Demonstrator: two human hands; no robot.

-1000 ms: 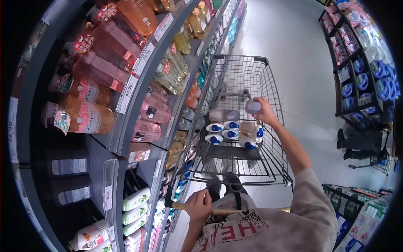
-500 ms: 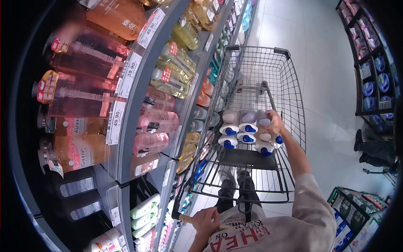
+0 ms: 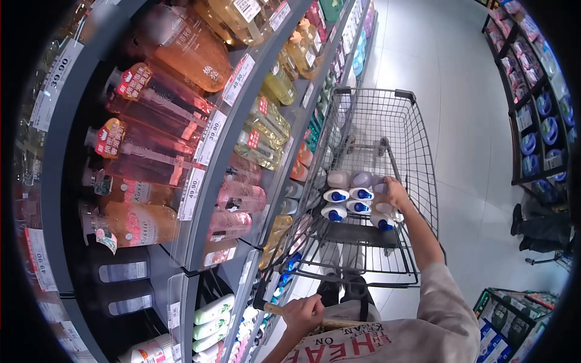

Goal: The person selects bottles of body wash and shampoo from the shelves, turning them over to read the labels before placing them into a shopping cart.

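A wire shopping cart (image 3: 428,181) stands in front of me. White bottles with blue caps (image 3: 334,213) and pale purplish-capped bottles (image 3: 362,179) stand grouped in rows in its near part. My right hand (image 3: 396,196) reaches into the basket at the group's right side, its fingers curled round the top of a bottle (image 3: 380,186); the hand and wrist partly hide the bottles there. Low in the view, my left hand (image 3: 304,313) is wrapped round the cart's handle (image 3: 273,308).
On the left, shelves hold pink bottles (image 3: 151,145) and amber bottles (image 3: 139,224) behind price tags (image 3: 211,137). At right stands a dark rack (image 3: 514,130) of packaged goods. Another person's legs (image 3: 541,227) show beside it. Pale floor tiles (image 3: 466,199) run between.
My view has shifted, so shelf and cart sit lower in the picture. My right hand stays at the same bottles, now covering the right-hand blue cap. My left hand stays on the handle.
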